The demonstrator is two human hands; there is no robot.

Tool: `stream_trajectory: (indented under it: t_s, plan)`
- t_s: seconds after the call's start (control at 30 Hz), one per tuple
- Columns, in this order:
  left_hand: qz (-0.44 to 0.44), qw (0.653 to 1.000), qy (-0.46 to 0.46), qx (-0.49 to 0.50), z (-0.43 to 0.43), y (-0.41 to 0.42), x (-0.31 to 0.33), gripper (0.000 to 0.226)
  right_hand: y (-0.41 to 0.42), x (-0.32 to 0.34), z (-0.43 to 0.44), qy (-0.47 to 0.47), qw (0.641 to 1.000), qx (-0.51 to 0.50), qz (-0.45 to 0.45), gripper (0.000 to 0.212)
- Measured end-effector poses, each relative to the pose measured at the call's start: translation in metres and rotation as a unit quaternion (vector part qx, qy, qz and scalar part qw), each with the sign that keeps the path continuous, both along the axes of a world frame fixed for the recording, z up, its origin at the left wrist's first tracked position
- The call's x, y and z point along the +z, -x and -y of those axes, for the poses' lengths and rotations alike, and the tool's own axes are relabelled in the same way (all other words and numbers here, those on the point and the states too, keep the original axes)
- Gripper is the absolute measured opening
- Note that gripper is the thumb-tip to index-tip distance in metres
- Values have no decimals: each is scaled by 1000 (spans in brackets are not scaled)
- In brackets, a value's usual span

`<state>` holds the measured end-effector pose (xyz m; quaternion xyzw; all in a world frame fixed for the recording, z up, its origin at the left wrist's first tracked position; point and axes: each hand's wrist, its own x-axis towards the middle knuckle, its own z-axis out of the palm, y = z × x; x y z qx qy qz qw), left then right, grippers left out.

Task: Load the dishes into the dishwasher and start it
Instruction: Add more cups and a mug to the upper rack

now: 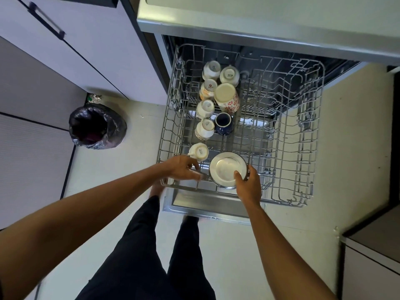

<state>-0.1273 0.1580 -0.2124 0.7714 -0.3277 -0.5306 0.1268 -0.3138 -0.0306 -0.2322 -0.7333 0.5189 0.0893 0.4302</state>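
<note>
My right hand pinches the steel bowl by its rim at the near edge of the rack, my left hand too blurred to tell its grip; let go unseated, the bowl could tip against the neighbouring cup.

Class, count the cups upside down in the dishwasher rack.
8, left in the rack: five cups in one column; beside them a white cup, a floral cup and a dark blue cup. The left hand may hide more.
</note>
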Motion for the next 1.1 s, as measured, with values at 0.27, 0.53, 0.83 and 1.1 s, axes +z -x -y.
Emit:
stream_trajectory:
  t_s: [0.27, 0.53, 0.83, 1.1]
  plan:
    - [101, 985, 54, -133, -6, 4, 12, 47, 3, -4, 2, -9, 1000, 16, 2, 58]
    - [144, 961, 67, -225, -12, 18, 18, 50, 3, -11, 9, -56, 998, 29, 0, 58]
    - [204, 956, 69, -201, -19, 42, -4, 64, -1, -11, 5, -47, 998, 46, -5, 61]
    - [208, 958, 92, -173, -23, 49, -7, 65, 3, -4, 5, -26, 999, 33, 5, 65]
